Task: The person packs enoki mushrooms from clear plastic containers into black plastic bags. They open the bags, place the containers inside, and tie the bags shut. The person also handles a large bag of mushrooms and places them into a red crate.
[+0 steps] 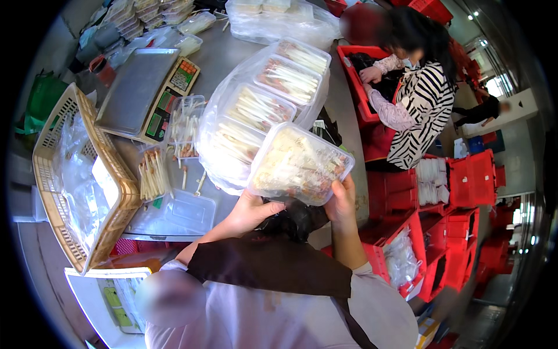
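Note:
Between my two hands is a lidded clear plastic container [301, 163] of long-stemmed mushrooms, tilted, its lid fogged with droplets. My left hand [255, 211] grips its lower left corner, the thumb pointing right. My right hand [342, 198] holds the lower right corner, with the fingers partly hidden behind it. Just beyond, several filled containers [290, 80] sit in a large clear plastic bag [213, 107]. To the left an uncovered container [186, 122] holds mushrooms, beside a loose bunch of mushrooms [153, 174]. A clear plastic lid [192, 211] lies near the table's front edge.
A digital scale [137, 91] stands at left behind a tan plastic basket [122, 185] of clear bags. Stacked containers [126, 19] and another bagged batch [279, 19] occupy the back. At right a co-worker [418, 100] reaches into a red crate [359, 98]; more red crates [394, 189] stand nearer.

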The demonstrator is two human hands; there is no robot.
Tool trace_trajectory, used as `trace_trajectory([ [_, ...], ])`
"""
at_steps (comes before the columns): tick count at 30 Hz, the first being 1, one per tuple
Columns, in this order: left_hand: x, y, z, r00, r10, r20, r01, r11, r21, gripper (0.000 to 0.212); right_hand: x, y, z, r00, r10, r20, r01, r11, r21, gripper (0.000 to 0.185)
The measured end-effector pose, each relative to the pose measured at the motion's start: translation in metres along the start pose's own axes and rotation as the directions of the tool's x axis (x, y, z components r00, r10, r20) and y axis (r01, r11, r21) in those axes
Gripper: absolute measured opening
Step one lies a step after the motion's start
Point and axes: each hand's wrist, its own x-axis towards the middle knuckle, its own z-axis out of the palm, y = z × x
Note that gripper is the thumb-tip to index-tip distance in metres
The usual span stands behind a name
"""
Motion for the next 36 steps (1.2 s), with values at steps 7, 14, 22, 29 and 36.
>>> trace_trajectory([
  [7, -0.001, 0.002, 0.001, 0.961, 0.255, 0.11, -0.276, 0.831, 0.483, 0.051, 0.016, -0.033, -0.004, 0.953, -0.148, 0.265, 0.234, 0.915, -0.33, 0.061],
  [14, 0.008, 0.003, 0.006, 0.964, 0.238, 0.117, -0.259, 0.752, 0.606, 0.052, 0.021, -0.046, -0.008, 0.834, -0.078, 0.546, 0.498, 0.532, -0.685, 0.052],
  [22, 0.009, -0.002, 0.009, 0.962, 0.272, 0.016, -0.184, 0.604, 0.775, 0.06, 0.016, -0.045, -0.008, 0.719, -0.364, 0.592, 0.684, 0.219, -0.696, 0.046],
  [29, 0.013, 0.001, 0.011, 0.896, 0.392, 0.207, -0.375, 0.421, 0.826, 0.054, 0.012, -0.052, -0.009, 0.63, -0.454, 0.631, 0.713, 0.016, -0.701, 0.041],
  [36, 0.013, -0.004, 0.013, 0.915, 0.375, 0.147, -0.359, 0.595, 0.719, 0.049, 0.011, -0.052, -0.013, 0.663, -0.345, 0.664, 0.72, 0.049, -0.692, 0.046],
])
